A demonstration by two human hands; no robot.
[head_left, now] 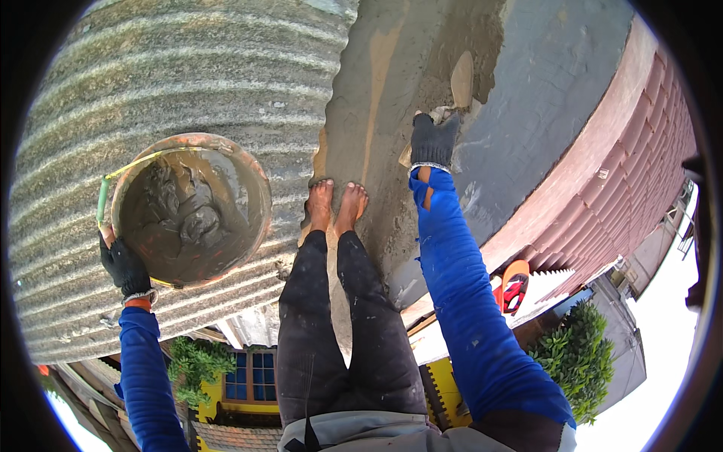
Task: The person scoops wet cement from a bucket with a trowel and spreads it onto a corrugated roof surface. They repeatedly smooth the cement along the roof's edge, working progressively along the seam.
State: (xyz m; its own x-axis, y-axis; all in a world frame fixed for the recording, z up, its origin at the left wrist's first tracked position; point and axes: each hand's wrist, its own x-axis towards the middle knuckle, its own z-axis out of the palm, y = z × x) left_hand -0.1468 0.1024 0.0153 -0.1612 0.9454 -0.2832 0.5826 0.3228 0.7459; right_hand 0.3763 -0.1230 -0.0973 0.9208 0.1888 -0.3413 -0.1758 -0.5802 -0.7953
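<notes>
My left hand (123,260), in a dark fingerless glove, grips the bucket (250,162) at its left side, by the green-sleeved wire handle (104,197). The round bucket holds wet grey mortar (179,211). My right hand (434,139), in a similar glove, is closed on a trowel whose pale, mortar-smeared blade (462,79) points away from me over wet grey render. Its handle is mostly hidden by the hand.
I stand barefoot on a narrow mortared strip (361,90) between corrugated grey roofing (188,68) and a dark grey band (546,98) edged by red tiles (640,135). Beyond the edge below are trees (568,354), a yellow house (248,384) and a red-orange object (512,286).
</notes>
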